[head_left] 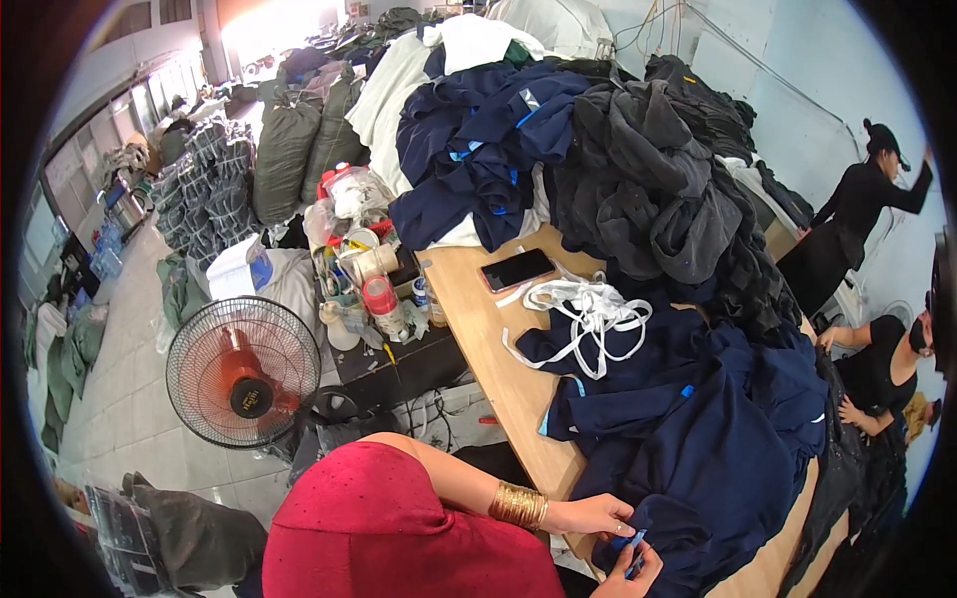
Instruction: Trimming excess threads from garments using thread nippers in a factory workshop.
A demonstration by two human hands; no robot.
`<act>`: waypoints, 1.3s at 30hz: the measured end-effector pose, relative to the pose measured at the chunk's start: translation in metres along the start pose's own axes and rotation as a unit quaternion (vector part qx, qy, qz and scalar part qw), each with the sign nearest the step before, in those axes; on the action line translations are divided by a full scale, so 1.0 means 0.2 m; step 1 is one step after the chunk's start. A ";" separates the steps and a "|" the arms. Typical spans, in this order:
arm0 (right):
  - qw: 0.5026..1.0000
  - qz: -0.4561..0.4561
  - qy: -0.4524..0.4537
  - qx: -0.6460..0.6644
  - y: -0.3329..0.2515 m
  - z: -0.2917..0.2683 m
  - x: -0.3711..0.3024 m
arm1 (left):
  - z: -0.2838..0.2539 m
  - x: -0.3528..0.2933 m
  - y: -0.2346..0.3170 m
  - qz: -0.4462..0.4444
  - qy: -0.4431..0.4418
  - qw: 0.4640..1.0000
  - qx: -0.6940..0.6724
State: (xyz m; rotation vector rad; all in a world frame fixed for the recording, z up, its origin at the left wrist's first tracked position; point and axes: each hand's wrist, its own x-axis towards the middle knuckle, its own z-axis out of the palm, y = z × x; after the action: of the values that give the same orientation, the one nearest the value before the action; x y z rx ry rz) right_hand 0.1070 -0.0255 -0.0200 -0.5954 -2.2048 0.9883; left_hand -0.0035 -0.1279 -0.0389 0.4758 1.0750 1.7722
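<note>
At the near edge of the table, both my hands work at a corner of a navy garment [688, 468] that lies spread in folds. My left hand [590, 514], with gold bangles at the wrist, pinches the cloth with its fingertips. Just below it, my right hand [638, 572] is closed around a small blue object [635, 543], whose kind is too small to make out. Light blue strips show along the garment's edges. Past it lies a tangled bundle of white tape [595, 311], partly resting on the navy cloth.
A phone [517, 270] lies on the wooden table [469, 319]. Heaps of navy clothes [478, 130] and dark grey clothes [638, 179] rise at the back. A fan [242, 374] and a crowded supply shelf [369, 374] stand left. Two people [847, 214] are at the right.
</note>
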 end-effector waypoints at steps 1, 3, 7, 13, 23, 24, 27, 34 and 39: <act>1.000 0.001 0.001 -0.001 0.00 0.00 0.00 | 0.00 0.00 0.00 -0.001 -0.001 1.000 0.000; 1.000 -0.009 0.010 0.012 -0.01 0.01 0.00 | 0.01 -0.01 0.01 0.000 0.000 1.000 -0.012; 1.000 0.005 0.007 -0.007 -0.03 0.00 0.00 | 0.00 0.01 -0.02 0.010 -0.007 1.000 -0.014; 1.000 -0.018 -0.004 -0.020 -0.03 0.00 0.01 | 0.00 0.01 -0.02 0.012 0.003 1.000 -0.013; 0.998 -0.044 -0.006 -0.035 -0.04 -0.01 0.01 | 0.00 0.00 0.01 -0.008 -0.007 1.000 0.011; 0.997 -0.061 -0.006 -0.050 -0.05 -0.01 0.02 | 0.00 0.00 0.00 -0.009 -0.001 1.000 0.006; 0.996 -0.068 0.000 -0.059 -0.07 -0.01 0.01 | -0.01 0.01 -0.01 -0.008 -0.005 1.000 0.015; 0.999 -0.026 -0.005 -0.042 -0.07 -0.02 -0.01 | 0.02 -0.01 0.00 -0.011 -0.010 1.000 -0.017; 0.998 -0.033 -0.007 -0.060 -0.08 -0.03 -0.01 | 0.02 -0.01 -0.01 -0.020 -0.004 1.000 0.011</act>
State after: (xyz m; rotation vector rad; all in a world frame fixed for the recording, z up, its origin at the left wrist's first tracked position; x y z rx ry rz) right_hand 0.1105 -0.0338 -0.0060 -0.5659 -2.2933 0.8340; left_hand 0.0006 -0.1267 -0.0375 0.4715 1.0923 1.7231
